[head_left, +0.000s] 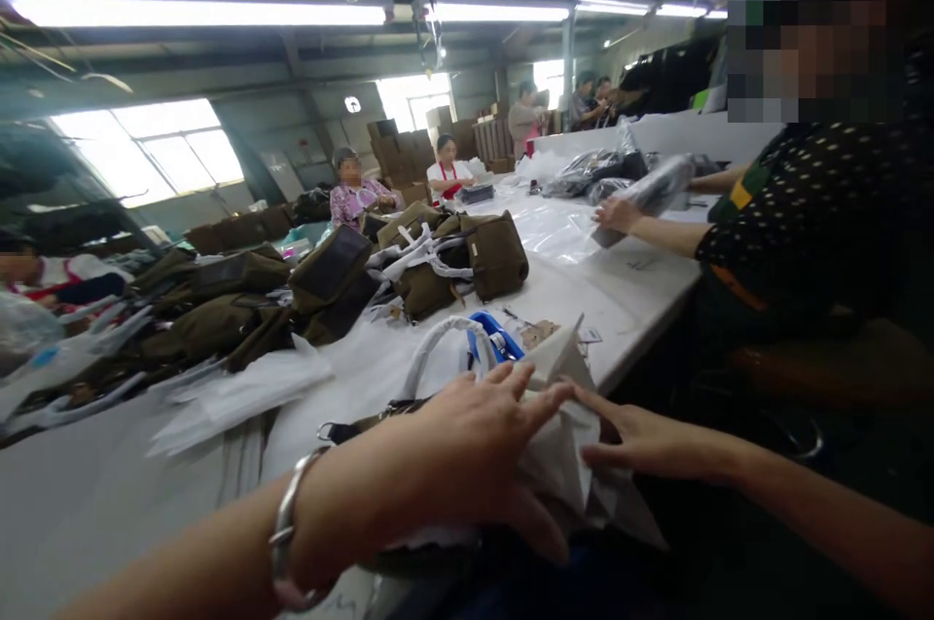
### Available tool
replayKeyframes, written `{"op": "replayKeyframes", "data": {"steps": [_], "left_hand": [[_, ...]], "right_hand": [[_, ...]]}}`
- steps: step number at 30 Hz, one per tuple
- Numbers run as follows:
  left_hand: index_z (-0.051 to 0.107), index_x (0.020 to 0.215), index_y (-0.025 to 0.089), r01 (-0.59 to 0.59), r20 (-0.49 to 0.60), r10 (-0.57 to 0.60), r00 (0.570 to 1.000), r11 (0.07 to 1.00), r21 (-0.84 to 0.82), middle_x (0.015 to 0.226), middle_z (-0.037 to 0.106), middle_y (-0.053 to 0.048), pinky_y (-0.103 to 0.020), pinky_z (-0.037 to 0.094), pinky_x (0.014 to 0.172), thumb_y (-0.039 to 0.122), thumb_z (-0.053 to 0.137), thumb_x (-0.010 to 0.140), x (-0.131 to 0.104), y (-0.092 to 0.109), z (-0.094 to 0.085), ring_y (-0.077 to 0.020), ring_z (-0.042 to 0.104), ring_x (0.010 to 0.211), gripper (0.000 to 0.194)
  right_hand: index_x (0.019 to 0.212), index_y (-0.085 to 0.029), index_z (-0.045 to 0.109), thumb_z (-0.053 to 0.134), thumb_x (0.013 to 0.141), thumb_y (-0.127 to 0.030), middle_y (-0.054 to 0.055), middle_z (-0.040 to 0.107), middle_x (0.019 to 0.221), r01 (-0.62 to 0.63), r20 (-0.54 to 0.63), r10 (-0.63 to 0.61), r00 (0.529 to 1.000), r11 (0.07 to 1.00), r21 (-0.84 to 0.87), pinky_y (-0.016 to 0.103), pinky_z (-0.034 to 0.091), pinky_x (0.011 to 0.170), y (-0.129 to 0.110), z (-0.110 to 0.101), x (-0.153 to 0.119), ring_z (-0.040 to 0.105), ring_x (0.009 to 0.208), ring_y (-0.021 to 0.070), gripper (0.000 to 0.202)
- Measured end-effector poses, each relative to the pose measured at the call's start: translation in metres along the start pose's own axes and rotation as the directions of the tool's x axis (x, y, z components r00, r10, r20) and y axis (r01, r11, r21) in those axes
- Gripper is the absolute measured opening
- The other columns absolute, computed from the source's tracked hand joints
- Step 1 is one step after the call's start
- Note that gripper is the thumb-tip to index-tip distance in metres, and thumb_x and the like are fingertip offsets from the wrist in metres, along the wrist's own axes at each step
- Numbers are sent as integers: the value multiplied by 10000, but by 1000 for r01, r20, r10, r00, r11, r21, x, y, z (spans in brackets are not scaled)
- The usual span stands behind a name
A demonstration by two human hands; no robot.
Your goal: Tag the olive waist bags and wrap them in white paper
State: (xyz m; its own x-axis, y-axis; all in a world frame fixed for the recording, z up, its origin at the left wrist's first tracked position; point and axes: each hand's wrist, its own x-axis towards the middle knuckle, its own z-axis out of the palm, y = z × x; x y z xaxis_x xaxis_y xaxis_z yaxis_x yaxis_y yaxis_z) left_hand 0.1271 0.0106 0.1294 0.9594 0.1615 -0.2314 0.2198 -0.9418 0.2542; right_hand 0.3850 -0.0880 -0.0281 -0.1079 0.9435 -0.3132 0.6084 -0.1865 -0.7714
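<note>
A dark olive handbag lies on the near table edge, its raised handle wrapped in white. Crumpled white paper stands at the bag's right end. Over the bag and paper stretches my left hand, fingers spread and open, a silver bangle on the wrist. From the other side my right hand is closed on the paper, its thumb and index finger at the paper's edge. My forearm hides much of the bag, and the paper covers some of my right fingers.
Behind, a blue tray sits beside small tags. Olive bags pile up across the table, with loose white sheets in front. At right, a co-worker's hand touches a plastic-wrapped item. Other people work farther back.
</note>
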Motion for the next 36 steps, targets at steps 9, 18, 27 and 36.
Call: {"op": "replayKeyframes", "data": {"steps": [9, 18, 27, 36], "left_hand": [[173, 1620, 310, 28, 18, -29, 999, 996, 81, 1681, 154, -247, -690, 315, 1146, 465, 939, 558, 37, -10, 73, -499, 192, 1517, 1318], [201, 1603, 398, 219, -313, -272, 910, 956, -196, 1622, 408, -16, -443, 495, 1116, 178, 651, 770, -8, -36, 36, -300, 502, 1413, 973], [34, 1625, 348, 291, -525, -242, 816, 957, 10, 1702, 175, -123, -595, 421, 1146, 320, 741, 802, -24, -49, 51, -369, 254, 1535, 1085], [238, 1613, 256, 252, -617, -233, 752, 966, -58, 1703, 179, -122, -489, 435, 1167, 208, 704, 782, -20, -47, 48, -344, 240, 1544, 954]], "right_hand": [[1393, -166, 621, 635, 829, -203, 92, 717, 1271, 300, -206, -240, 949, 889, 345, 371, 582, 932, -45, 19, -7, 696, 1119, 296, 565], [1360, -265, 624, 601, 933, -553, 69, 532, 1516, 334, -880, -135, 456, 942, 29, 527, 203, 1272, -14, 1, 9, 392, 1472, 321, 516], [1383, -199, 589, 567, 961, -597, 102, 712, 1274, 318, -320, -126, 939, -37, 947, 455, 506, 1078, -82, 36, 42, 641, 1238, 300, 581], [1407, -203, 564, 590, 872, -747, 112, 712, 1224, 360, -266, -525, 808, 82, 930, 430, 509, 1030, -148, 40, 48, 652, 1176, 284, 763]]}}
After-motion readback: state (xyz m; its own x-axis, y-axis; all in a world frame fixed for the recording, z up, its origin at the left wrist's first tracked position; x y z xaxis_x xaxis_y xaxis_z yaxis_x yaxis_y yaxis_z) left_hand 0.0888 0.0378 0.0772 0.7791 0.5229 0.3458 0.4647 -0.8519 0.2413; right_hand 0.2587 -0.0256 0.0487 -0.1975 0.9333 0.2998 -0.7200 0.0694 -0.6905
